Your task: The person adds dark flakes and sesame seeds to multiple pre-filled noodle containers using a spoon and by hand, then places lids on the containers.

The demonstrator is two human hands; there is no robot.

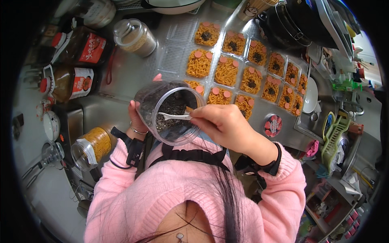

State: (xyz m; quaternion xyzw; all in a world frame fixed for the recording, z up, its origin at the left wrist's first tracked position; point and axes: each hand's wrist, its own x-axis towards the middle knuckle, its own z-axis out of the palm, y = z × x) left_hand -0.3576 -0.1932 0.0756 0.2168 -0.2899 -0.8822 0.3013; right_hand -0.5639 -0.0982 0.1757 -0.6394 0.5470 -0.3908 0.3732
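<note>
My left hand is wrapped round the side of a wide clear plastic jar, which is tilted with its open mouth facing up toward me. Dark seaweed-like flakes mixed with paler bits lie inside. Between the fingers of my right hand is a white plastic spoon, reaching into the jar's mouth. Beyond the jar stand rows of clear trays with portions of orange noodles. Pink round slices top many portions, and a dark heap of flakes sits on several; some nearer ones show none.
Clear tray compartments without noodles lie left of the rows. A lidded glass jar and large red-capped bottles stand further left. A yellow-filled jar is near my left forearm. Dark pots and a green rack occupy the right.
</note>
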